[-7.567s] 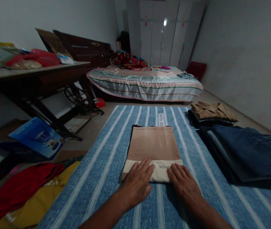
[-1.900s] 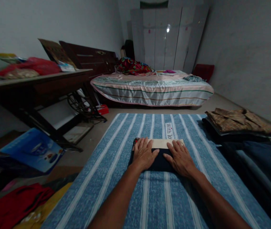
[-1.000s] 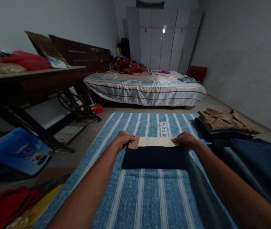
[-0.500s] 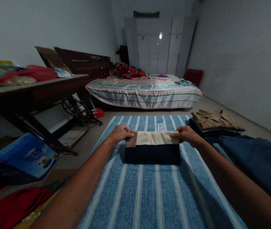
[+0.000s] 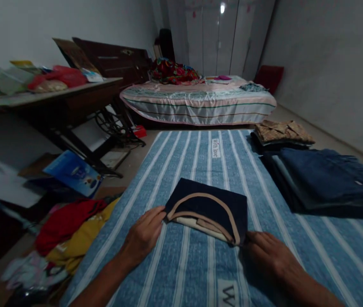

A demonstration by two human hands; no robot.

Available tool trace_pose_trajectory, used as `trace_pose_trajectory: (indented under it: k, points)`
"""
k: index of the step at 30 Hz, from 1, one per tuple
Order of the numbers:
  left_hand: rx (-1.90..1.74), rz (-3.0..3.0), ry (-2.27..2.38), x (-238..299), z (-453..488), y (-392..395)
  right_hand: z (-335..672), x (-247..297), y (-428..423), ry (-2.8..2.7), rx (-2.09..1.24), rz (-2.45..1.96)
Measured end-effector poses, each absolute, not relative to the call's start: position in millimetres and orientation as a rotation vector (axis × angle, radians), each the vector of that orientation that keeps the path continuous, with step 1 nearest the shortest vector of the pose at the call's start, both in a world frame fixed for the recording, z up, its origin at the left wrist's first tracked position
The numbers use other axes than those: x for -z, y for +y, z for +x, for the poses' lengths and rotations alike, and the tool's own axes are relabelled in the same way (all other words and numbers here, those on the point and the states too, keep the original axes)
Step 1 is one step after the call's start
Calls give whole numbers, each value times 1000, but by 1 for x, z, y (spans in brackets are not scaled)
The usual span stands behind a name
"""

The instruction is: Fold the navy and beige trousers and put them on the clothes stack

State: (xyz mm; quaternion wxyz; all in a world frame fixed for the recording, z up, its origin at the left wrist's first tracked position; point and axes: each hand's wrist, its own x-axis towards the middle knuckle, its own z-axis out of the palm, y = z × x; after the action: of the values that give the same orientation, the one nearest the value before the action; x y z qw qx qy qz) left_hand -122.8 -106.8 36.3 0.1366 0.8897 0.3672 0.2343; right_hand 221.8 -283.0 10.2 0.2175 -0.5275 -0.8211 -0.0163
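Note:
A folded navy garment (image 5: pixel 207 209) with a beige curved trim lies on the blue striped mat (image 5: pixel 200 157) in front of me. My left hand (image 5: pixel 143 234) rests on the mat, fingers stretched out, tips touching the garment's left edge. At the garment's near right corner my right hand (image 5: pixel 269 253) lies low on the mat in shadow. Its fingertips meet that corner and its fingers look flat.
Folded dark blue clothes (image 5: pixel 322 179) and a brown patterned folded piece (image 5: pixel 282 131) sit along the mat's right side. Red and yellow clothes (image 5: pixel 69 226) lie heaped on the floor at left. A dark table (image 5: pixel 56 96) stands at left, a bed (image 5: pixel 197 102) beyond the mat.
Both hands gripped the garment's far edge and brought it toward me, folding it over. The cream band is now tucked under and the navy side with beige trim faces up.

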Motion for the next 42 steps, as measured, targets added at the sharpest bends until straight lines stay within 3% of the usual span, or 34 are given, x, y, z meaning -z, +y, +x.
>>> trace_pose_trajectory:
  k: [7, 15, 21, 28, 33, 42]
  points:
    - [-824, 1473, 1538, -59, -108, -138, 238, -30, -255, -2042, -58, -1652]
    - [-682, 423, 1123, -60, -68, -184, 254, -39, -173, -1836, -375, -1988]
    - [-488, 268, 930, -43, -15, -220, 222, -60, -110, -1970, -618, -1890]
    - [-529, 200, 880, -42, 9, -221, 191, -59, -40, -1960, -972, -1866]
    - [-570, 147, 854, -38, 15, -220, 189, -54, -22, -1820, -1302, -1821]
    - [-497, 133, 805, -27, 43, -217, 152, -57, -2, -1747, -1520, -1740]
